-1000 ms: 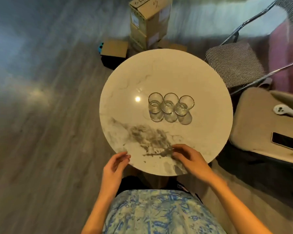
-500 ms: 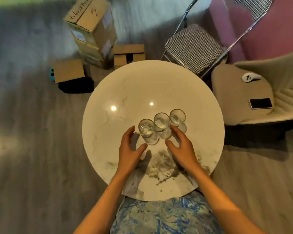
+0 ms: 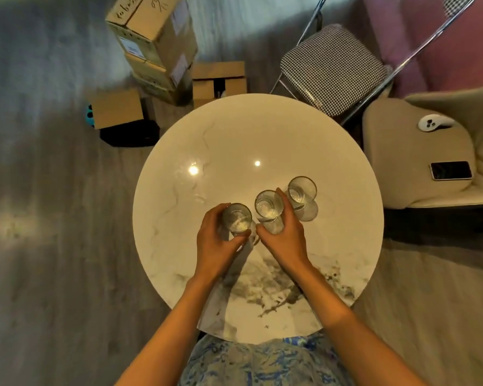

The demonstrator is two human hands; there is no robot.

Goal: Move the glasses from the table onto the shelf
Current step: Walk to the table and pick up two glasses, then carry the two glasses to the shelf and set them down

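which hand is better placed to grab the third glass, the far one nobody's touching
Right. The right hand is wrapped around the middle glass, next to the free glass; the left hand holds the left glass, farthest away.

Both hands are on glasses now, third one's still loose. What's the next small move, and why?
Probably lift both held glasses straight up off the table. The left hand wraps the left glass and the right hand wraps the middle glass, whose fingers sit close to the free right glass; a vertical lift should avoid knocking it.
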